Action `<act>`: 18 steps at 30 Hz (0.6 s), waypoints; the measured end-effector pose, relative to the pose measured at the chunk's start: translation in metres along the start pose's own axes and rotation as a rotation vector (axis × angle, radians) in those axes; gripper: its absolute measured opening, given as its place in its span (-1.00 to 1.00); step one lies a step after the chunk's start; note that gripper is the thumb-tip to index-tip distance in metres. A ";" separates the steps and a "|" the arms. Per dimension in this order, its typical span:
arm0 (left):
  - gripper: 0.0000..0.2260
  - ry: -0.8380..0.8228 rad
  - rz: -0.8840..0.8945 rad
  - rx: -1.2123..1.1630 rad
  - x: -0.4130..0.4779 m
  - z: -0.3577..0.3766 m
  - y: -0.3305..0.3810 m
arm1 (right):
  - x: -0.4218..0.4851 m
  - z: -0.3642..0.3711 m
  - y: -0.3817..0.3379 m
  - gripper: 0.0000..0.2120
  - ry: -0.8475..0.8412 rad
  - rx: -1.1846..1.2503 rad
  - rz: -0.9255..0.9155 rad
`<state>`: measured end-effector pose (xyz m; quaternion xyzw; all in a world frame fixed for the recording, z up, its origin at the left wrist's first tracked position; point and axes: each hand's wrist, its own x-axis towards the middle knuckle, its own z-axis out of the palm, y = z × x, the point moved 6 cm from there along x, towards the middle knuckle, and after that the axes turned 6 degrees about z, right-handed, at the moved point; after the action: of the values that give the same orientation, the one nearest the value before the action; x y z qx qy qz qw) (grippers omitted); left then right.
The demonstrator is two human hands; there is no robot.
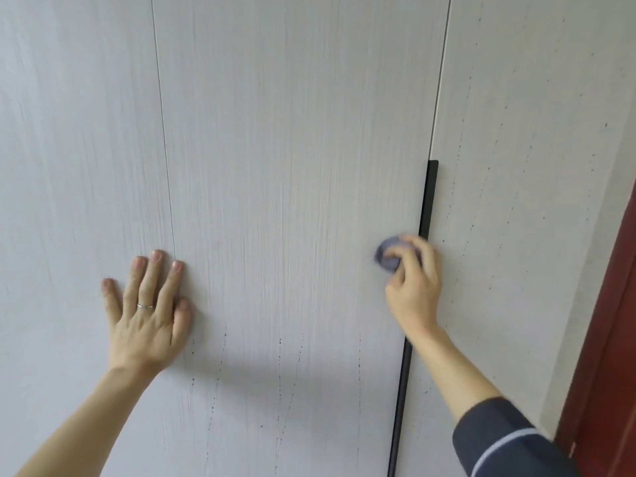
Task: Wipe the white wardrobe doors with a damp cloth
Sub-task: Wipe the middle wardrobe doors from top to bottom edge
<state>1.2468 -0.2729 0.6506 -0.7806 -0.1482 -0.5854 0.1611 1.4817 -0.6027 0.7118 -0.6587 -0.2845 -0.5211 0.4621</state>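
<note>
Head view: the right hand (413, 284) grips a bunched grey-blue cloth (387, 259), its fingers (403, 251) curled over it, against the middle wardrobe door (292, 149). The cloth protrudes left of the fingertips, and the black handle strip (428, 197) runs just right of them. The left hand (148, 318) lies flat with fingers spread, straddling the door seam (165, 149).

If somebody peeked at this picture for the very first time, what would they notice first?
Probably the two hands on the white wardrobe doors. The left hand presses flat with spread fingers across the left door seam, a ring on one finger, while the right hand grips a bunched purple cloth beside the long black handle. Trails of dark specks run down the doors lower down and at right.
</note>
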 end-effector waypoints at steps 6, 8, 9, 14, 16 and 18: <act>-0.44 -0.078 -0.018 -0.015 0.003 -0.002 0.002 | -0.159 0.006 0.030 -0.70 -0.242 -0.070 0.075; -0.44 -0.120 -0.021 -0.032 0.002 -0.004 0.003 | -0.154 0.007 0.026 -0.69 -0.272 -0.039 0.100; -0.43 -0.140 -0.027 -0.041 0.001 -0.004 0.003 | -0.142 0.007 0.021 -0.69 -0.268 -0.014 0.108; -0.43 -0.170 -0.048 -0.051 0.001 -0.005 0.004 | -0.039 0.012 -0.016 -0.68 -0.109 0.109 0.120; -0.43 -0.168 -0.048 -0.053 0.000 -0.003 0.004 | -0.014 0.015 -0.027 -0.71 -0.034 0.134 0.137; -0.43 -0.163 -0.049 -0.064 0.000 -0.003 0.003 | -0.018 0.020 -0.032 -0.71 -0.006 0.145 0.099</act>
<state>1.2458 -0.2766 0.6513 -0.8265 -0.1612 -0.5282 0.1093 1.4572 -0.5694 0.7044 -0.6384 -0.2897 -0.4738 0.5330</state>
